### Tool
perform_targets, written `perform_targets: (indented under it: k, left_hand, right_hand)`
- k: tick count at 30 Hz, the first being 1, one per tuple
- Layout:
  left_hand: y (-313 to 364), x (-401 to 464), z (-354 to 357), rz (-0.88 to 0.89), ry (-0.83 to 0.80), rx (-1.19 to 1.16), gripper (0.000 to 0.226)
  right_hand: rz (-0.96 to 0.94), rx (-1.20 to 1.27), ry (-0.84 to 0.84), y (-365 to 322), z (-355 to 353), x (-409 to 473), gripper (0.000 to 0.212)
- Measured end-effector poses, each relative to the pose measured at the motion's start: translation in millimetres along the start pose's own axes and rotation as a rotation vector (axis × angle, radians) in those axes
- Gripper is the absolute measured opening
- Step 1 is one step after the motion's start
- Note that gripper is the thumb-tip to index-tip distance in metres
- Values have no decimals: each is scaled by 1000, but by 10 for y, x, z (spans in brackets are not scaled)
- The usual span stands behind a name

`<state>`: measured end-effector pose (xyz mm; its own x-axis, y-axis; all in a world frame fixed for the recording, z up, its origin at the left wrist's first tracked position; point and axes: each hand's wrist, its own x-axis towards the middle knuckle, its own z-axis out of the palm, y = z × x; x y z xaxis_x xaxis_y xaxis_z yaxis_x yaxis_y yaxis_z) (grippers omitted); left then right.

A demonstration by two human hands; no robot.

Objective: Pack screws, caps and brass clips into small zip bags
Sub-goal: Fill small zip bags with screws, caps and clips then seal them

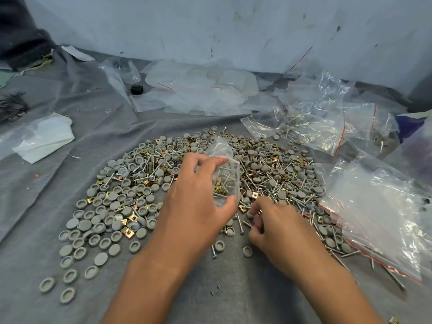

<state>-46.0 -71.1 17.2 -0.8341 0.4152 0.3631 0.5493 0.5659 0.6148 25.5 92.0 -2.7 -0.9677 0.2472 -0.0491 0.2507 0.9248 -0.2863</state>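
Head view: I look down on a grey cloth (pixel 46 174) spread with one wide heap of parts.
Left hand (pixel 196 197): I pinch a small zip bag (pixel 225 174) between thumb and fingers and hold it up over the heap – some screws and a brass clip already show inside it.
Right hand (pixel 268 220): fingers curled at the near edge of the heap, just beside the bag; it seems to pinch a grey cap, but I cannot tell this for sure.
Heap: grey caps (pixel 112 197), screws (pixel 273 181) and brass clips (pixel 131 233) all mixed together, in the middle of the cloth.
Other bags: filled zip bags (pixel 311 127) lie at the far right, empty bags (pixel 378 218) at the near right.
Risk: the bag mouth is not held wide, so a cap may miss it and fall back; the sharp screw points may pierce the thin plastic – the count of each part can also go wrong in such a mixed heap.
Writing: I can read no brand or label; the bags show only red seal lines.
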Motion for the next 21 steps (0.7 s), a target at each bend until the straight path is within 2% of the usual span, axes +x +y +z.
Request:
perform_targets:
  k: [4,6,10,12,14,16,19,21]
  left_hand:
    - [-4,-10,-3,1,1,0,62]
    - [-6,-14,-2,-1,-6,7,61]
    - [-10,-14,-3,8,-8,20,61]
    - [-1,-15,-1,11,-8,14,61]
    - [18,-15,4,11,-13,9,62]
    - [43,-15,6,14,-17,3,60]
    - [62,-4,3,19,-17,-8,55]
    - [54,-1,-3,11,-19,-15,56]
  right_hand:
    - [18,-4,-64,26,9,17,20]
    - [39,90,-45,56,-28,15,19]
    - [-8,499,163,65,-230,6,13]
    - [-92,797,182,-35,-330,-21,11]
    - [-177,940,194,-158,-370,-42,13]
    - [-234,856,287,-263,-343,-27,11]
    - [-277,474,437,-358,-286,28,22]
    - [-291,439,451,-348,-265,32,26]
